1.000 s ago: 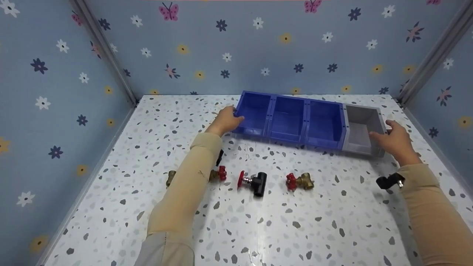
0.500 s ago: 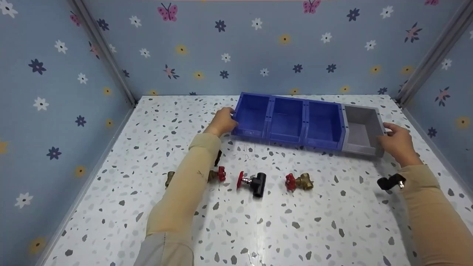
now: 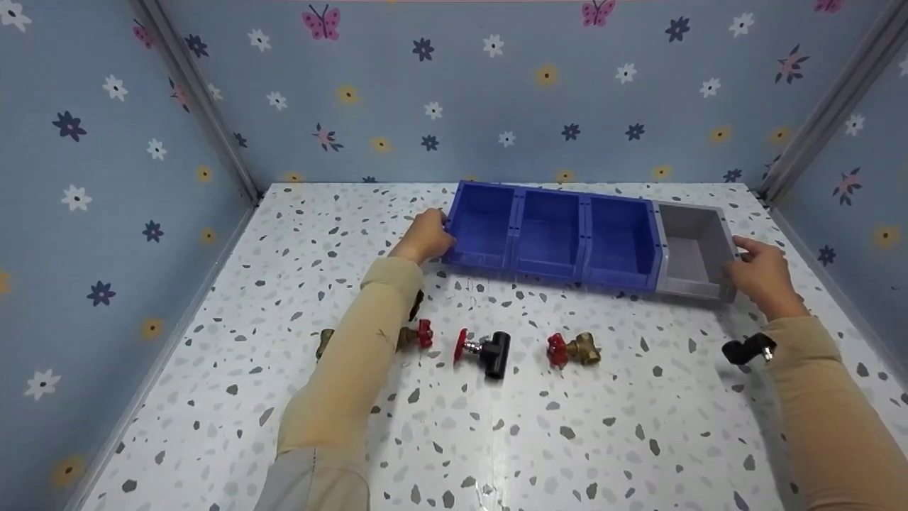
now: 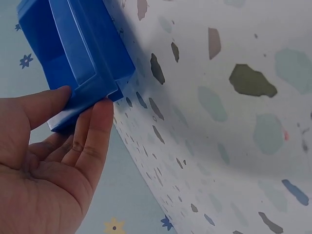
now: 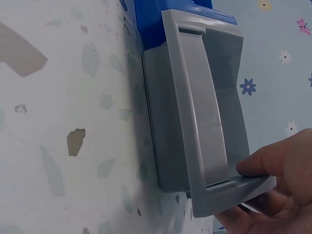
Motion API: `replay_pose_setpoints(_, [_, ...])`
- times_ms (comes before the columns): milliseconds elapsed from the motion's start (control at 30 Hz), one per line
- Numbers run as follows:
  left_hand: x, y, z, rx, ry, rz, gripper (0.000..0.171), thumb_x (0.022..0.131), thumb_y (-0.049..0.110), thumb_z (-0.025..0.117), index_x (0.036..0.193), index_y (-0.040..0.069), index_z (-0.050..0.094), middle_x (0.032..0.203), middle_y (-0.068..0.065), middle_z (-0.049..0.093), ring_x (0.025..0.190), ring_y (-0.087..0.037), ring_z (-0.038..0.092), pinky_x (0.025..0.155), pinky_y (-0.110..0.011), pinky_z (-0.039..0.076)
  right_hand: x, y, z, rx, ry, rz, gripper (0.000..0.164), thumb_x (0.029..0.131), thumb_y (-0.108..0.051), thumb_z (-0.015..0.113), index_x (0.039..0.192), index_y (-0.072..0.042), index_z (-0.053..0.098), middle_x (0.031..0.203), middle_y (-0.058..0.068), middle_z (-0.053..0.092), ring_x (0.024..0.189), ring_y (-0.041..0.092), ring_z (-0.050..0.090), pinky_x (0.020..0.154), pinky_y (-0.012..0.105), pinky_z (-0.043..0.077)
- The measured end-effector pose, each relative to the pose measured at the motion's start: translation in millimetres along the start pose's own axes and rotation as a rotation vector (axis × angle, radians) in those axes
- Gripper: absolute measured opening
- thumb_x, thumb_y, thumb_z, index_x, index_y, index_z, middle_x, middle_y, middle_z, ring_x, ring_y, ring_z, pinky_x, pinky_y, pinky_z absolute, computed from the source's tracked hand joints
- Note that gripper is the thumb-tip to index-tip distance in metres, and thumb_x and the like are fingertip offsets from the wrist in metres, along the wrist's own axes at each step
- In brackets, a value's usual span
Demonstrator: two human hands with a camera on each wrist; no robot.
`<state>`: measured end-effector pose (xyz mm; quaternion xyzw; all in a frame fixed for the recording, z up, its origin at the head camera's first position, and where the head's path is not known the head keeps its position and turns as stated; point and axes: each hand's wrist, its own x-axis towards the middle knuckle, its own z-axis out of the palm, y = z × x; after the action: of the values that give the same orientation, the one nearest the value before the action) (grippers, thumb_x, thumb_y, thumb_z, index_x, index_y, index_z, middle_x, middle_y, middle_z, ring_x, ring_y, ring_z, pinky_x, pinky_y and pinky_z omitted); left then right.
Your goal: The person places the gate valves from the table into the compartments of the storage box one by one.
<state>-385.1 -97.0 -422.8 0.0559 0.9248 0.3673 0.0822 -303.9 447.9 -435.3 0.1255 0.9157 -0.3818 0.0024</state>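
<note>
A joined row of bins stands at the back right of the table: three blue bins [image 3: 550,270] and a grey bin [image 3: 689,287] at the right end. In the head view my left hand [image 3: 424,238] grips the outer wall of the leftmost blue bin. The left wrist view shows its thumb on the blue rim [image 4: 80,105] and the fingers beneath. My right hand [image 3: 762,273] pinches the grey bin's outer wall, thumb inside and fingers outside, as the right wrist view shows. All the bin interiors in the head view are bare.
On the speckled table [image 3: 525,440], in front of the bins, lie a black tee valve [image 3: 496,355] with a red handwheel and a brass valve [image 3: 585,348] with a red knob. Another red-knobbed brass valve [image 3: 424,333] is partly behind my left forearm. Flowered panels [image 3: 496,92] enclose the table.
The row's left end has come slightly toward me and to the left, along with my left hand. My right thumb has drawn back against the grey bin's wall. The valves lie as before.
</note>
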Motion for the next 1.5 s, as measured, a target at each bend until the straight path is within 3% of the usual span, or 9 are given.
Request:
replay_pose_setpoints(133, [-2.6,0.5,-2.0,0.003,-0.036,-0.007,0.043,0.096,-0.003,0.057,0.139,-0.012,0.059,0.136,-0.025,0.068,0.116,-0.028,0.062,0.107,-0.043,0.057,-0.5,0.3,1.0,-0.016,0.003,-0.006,0.074,0.1,-0.008,0.05,0.17,-0.001,0.028,0.157,0.04,0.048,0.116,0.032,0.063,0.065,0.026,0.051])
replay_pose_setpoints(233, [-4.2,0.7,-3.9,0.011,-0.054,-0.016,0.044,0.095,-0.004,0.058,0.139,-0.011,0.058,0.135,-0.025,0.067,0.108,-0.027,0.059,0.097,-0.041,0.056,-0.9,-1.6,2.1,0.001,-0.003,0.007,0.075,0.1,-0.006,0.049,0.171,-0.001,0.025,0.16,0.04,0.045,0.135,0.045,0.06,0.089,0.038,0.058])
replay_pose_setpoints(333, [-5.5,0.3,-5.9,0.005,-0.064,-0.032,0.044,0.095,-0.003,0.058,0.139,-0.011,0.057,0.135,-0.024,0.067,0.105,-0.026,0.058,0.091,-0.039,0.055,-0.6,-4.0,4.0,0.024,-0.005,0.021,0.076,0.1,-0.004,0.048,0.171,0.0,0.023,0.162,0.04,0.042,0.151,0.052,0.047,0.116,0.055,0.05])
replay_pose_setpoints(467, [-6.6,-1.7,-8.1,-0.003,-0.06,-0.039,0.043,0.095,-0.001,0.06,0.137,-0.011,0.057,0.133,-0.025,0.067,0.104,-0.025,0.062,0.09,-0.039,0.059,0.7,-5.8,6.5,0.047,-0.003,0.037,0.077,0.099,-0.004,0.049,0.171,-0.001,0.022,0.163,0.039,0.041,0.152,0.052,0.046,0.125,0.064,0.041])
replay_pose_setpoints(600, [-7.5,-5.2,-9.1,0.004,-0.044,-0.044,0.037,0.098,0.005,0.061,0.132,-0.011,0.06,0.127,-0.025,0.07,0.098,-0.026,0.067,0.089,-0.041,0.065,2.4,-6.5,7.7,0.046,0.001,0.018,0.076,0.098,-0.006,0.05,0.17,-0.001,0.026,0.161,0.039,0.044,0.149,0.05,0.049,0.113,0.043,0.054])
replay_pose_setpoints(733, [-7.5,-10.0,-9.5,0.017,-0.032,-0.057,0.036,0.104,0.013,0.061,0.13,-0.011,0.064,0.126,-0.027,0.073,0.101,-0.03,0.076,0.089,-0.041,0.068,4.3,-8.3,10.0,0.04,0.001,-0.016,0.074,0.098,-0.006,0.051,0.169,0.0,0.03,0.157,0.039,0.049,0.145,0.049,0.053,0.093,0.019,0.049])
replay_pose_setpoints(967, [-9.0,-15.9,-17.0,0.051,-0.04,-0.072,0.035,0.102,0.011,0.06,0.128,-0.01,0.065,0.122,-0.024,0.072,0.092,-0.024,0.066,0.09,-0.041,0.064,6.3,-15.3,15.7,0.035,-0.014,-0.018,0.075,0.098,-0.005,0.051,0.169,-0.001,0.029,0.159,0.037,0.049,0.146,0.048,0.053,0.104,0.037,0.054])
replay_pose_setpoints(1200, [-9.3,-20.6,-24.4,0.047,-0.043,-0.099,0.045,0.099,0.009,0.063,0.139,-0.01,0.059,0.132,-0.023,0.068,0.102,-0.026,0.062,0.096,-0.043,0.059,7.8,-19.8,21.7,0.062,-0.029,-0.066,0.074,0.097,-0.004,0.052,0.168,0.002,0.032,0.157,0.039,0.05,0.142,0.05,0.056,0.076,0.007,0.043])
replay_pose_setpoints(1500, [-10.0,-26.8,-30.9,0.0,-0.06,-0.112,0.039,0.095,0.002,0.064,0.131,-0.012,0.06,0.134,-0.026,0.068,0.112,-0.032,0.07,0.1,-0.045,0.063,10.6,-25.4,25.6,0.079,-0.062,-0.083,0.074,0.099,-0.002,0.054,0.168,0.002,0.03,0.157,0.04,0.048,0.141,0.051,0.054,0.069,0.002,0.043])
